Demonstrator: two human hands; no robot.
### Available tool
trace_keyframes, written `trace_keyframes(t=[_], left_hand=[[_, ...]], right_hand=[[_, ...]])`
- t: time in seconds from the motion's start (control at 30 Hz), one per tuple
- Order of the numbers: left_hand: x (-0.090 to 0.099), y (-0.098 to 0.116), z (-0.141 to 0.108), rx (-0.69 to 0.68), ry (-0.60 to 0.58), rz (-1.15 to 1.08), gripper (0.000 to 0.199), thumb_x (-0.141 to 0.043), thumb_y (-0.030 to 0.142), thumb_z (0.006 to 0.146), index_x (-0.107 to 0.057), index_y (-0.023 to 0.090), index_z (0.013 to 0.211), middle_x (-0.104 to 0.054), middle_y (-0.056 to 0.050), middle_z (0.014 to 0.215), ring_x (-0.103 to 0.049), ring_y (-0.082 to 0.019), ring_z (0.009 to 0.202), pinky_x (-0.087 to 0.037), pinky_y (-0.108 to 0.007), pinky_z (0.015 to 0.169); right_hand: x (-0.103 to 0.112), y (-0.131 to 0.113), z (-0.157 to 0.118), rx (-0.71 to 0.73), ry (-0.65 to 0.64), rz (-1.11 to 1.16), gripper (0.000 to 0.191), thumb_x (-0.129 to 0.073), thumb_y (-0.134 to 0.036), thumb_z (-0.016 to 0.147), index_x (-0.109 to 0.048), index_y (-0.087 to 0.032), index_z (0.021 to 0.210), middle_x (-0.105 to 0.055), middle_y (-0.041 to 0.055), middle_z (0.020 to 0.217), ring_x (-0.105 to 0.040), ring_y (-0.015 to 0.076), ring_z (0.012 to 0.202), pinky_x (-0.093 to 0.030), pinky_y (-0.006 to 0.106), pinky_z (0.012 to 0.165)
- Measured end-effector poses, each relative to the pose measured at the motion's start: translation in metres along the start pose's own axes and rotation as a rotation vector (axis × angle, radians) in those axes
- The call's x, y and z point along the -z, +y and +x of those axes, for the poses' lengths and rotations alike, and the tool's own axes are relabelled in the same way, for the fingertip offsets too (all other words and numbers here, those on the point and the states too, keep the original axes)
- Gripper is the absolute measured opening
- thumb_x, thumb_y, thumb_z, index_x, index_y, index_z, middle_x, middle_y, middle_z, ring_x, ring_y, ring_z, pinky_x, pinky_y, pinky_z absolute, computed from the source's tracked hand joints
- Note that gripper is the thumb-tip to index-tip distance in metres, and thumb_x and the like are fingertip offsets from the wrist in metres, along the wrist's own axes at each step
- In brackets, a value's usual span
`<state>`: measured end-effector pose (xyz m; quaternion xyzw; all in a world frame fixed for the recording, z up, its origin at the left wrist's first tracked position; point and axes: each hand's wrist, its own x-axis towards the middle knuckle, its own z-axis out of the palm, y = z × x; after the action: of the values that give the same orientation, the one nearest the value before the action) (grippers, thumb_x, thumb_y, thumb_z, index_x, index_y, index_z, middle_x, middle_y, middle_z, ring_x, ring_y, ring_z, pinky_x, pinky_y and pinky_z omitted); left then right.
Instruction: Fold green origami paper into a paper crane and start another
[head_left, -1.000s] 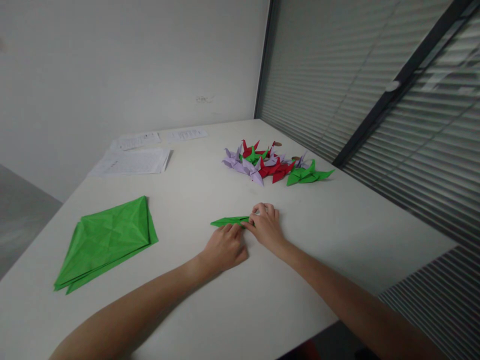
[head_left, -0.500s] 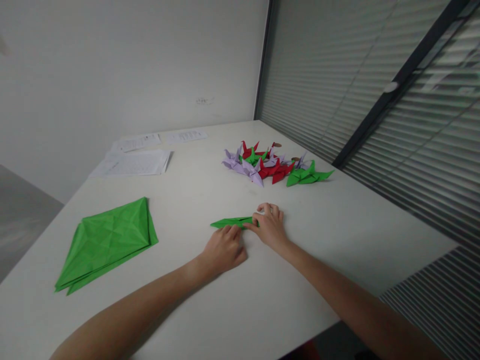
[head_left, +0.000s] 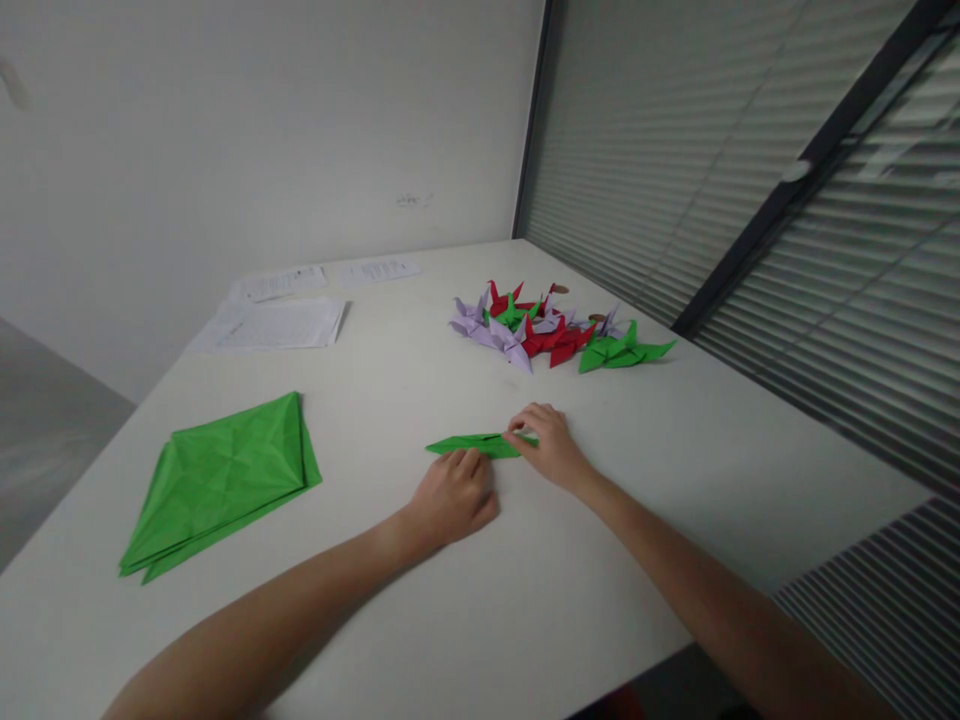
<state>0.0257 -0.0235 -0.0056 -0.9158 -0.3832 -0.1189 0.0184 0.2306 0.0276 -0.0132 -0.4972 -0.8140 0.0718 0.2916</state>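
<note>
A narrow, pointed piece of folded green origami paper [head_left: 466,441] lies flat on the white table, close in front of me. My left hand [head_left: 456,494] is closed, its curled fingers pressing the lower edge of the paper near the middle. At the right end, my right hand [head_left: 553,446] pinches the paper between thumb and fingers. Part of that end is hidden by the fingers. To the left rests a stack of creased green paper sheets [head_left: 232,465], touched by neither hand.
Several folded paper cranes in red, lilac and green [head_left: 559,335] sit grouped beyond my right hand. Printed papers [head_left: 281,325] lie at the far left by the wall. A window with blinds [head_left: 637,170] borders the table [head_left: 390,620] on the right.
My right hand has loosened slightly and shifted along the folded paper, uncovering more of its right end. The left hand stays on the paper. The whole view has shifted slightly.
</note>
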Motion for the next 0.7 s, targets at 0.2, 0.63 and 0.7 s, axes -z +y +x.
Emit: trace_keyframes(t=[0.2,0.63,0.7], left_hand=[[-0.001,-0.002,0.001,0.023,0.063,-0.071,0.032,-0.054,0.029,0.083,-0.060,0.009,0.106,-0.056,-0.018,0.111,-0.056,-0.031,0.102,-0.049,-0.045,0.089],[-0.007,-0.005,0.000,0.018,0.112,-0.064,0.037,-0.055,0.033,0.084,-0.064,0.008,0.109,-0.060,-0.020,0.126,-0.050,-0.034,0.120,-0.040,-0.049,0.101],[-0.007,-0.006,0.000,0.017,0.101,-0.070,0.037,-0.055,0.032,0.084,-0.063,0.007,0.110,-0.060,-0.021,0.127,-0.052,-0.034,0.119,-0.041,-0.048,0.101]], right_hand=[[-0.001,-0.011,-0.004,0.232,-0.154,0.024,0.034,-0.057,-0.022,0.089,-0.061,-0.023,0.122,-0.060,0.0093,0.110,-0.048,0.0251,0.105,-0.039,0.041,0.091],[0.006,0.007,0.001,0.205,-0.134,0.083,0.037,-0.054,-0.018,0.087,-0.062,-0.025,0.123,-0.065,0.0075,0.103,-0.055,0.0232,0.102,-0.039,0.042,0.090],[0.013,0.018,0.006,0.128,-0.003,0.130,0.040,-0.048,-0.009,0.085,-0.064,-0.023,0.119,-0.066,0.0059,0.094,-0.059,0.0210,0.093,-0.041,0.041,0.088]])
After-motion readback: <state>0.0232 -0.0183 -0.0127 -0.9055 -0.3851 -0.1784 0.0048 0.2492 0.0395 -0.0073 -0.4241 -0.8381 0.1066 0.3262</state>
